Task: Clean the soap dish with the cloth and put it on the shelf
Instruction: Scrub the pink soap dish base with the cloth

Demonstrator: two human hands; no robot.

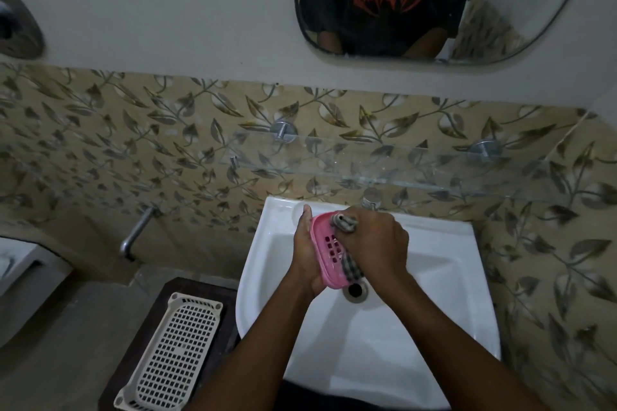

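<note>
A pink slotted soap dish (329,248) is held tilted over the white sink (434,327). My left hand (305,253) grips it from the left side and underneath. My right hand (375,243) is closed on a checked grey cloth (345,222) and presses it against the dish's upper right rim; a tail of the cloth hangs down by the dish's lower end. A clear glass shelf (384,165) on two metal brackets runs along the tiled wall just above the sink, with nothing on it.
The sink drain (355,290) lies just below the dish. A white perforated plastic tray (173,350) rests on a dark stool at the lower left. A metal tap (135,233) juts from the wall left of the sink. A mirror (434,0) hangs above.
</note>
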